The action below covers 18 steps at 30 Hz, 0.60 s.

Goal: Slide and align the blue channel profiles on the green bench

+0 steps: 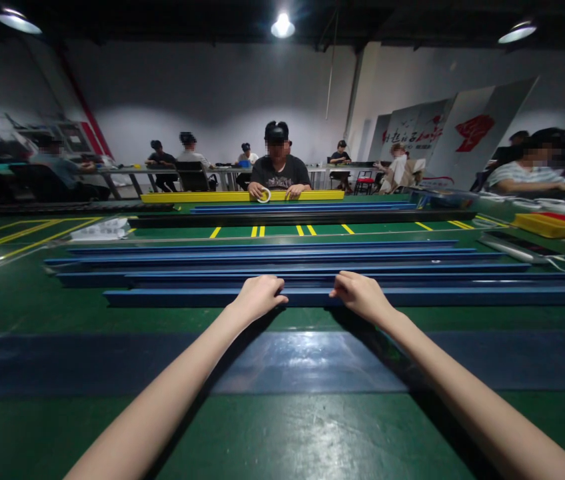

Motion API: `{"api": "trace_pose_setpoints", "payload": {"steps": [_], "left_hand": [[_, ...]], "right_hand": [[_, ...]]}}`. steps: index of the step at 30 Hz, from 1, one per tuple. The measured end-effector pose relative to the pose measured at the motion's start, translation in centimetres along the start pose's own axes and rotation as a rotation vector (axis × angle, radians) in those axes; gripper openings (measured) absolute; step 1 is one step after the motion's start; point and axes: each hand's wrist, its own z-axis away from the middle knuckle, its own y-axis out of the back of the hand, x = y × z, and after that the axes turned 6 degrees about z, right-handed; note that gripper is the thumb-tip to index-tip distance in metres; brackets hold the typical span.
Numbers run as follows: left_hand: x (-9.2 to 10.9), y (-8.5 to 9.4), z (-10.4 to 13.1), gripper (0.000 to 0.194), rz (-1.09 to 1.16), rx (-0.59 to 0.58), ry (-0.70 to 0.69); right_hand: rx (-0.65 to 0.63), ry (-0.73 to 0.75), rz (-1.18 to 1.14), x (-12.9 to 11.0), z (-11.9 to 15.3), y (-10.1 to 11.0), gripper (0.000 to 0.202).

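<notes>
A long blue channel (442, 296) lies across the table, nearest to me in a row of similar ones. My left hand (261, 297) is closed on its upper edge left of the middle, thumb on the near side. My right hand (361, 297) grips the same channel a short way to the right, fingers curled over it. Each hand hides the stretch of channel under it. Just behind, more blue channels (282, 255) lie roughly parallel. Between my forearms, closer to me, a glossy see-through strip (307, 363) lies flat on the green table (282, 433).
Farther back lies a black rail (302, 217). Across the table, a person (280, 170) holds a yellow channel (187, 198) and a white ring (264, 195). To the right are a phone (525, 243) with a cable and a yellow tray (547, 225); left, a white packet (100, 229).
</notes>
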Motion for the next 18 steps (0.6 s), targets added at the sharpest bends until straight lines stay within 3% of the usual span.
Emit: {"api": "trace_pose_setpoints", "payload": {"steps": [5,9,13,18], "left_hand": [[-0.7,0.2,0.6,0.019,-0.002,0.038,0.015],[-1.8,0.2,1.4,0.021,-0.024,0.053,0.043],[-2.3,0.5,1.8,0.02,-0.011,0.039,0.043],[-2.1,1.0,1.6,0.019,0.011,0.0,0.065]], "right_hand": [[0.01,0.054,0.004,-4.4,-2.2,-0.5,0.017],[0.013,0.095,-0.013,-6.2,-2.8,-0.7,0.019],[-0.004,0.123,-0.042,-5.8,-2.5,-0.5,0.017],[-0.016,0.072,-0.054,-3.1,-1.2,0.1,0.017]]}}
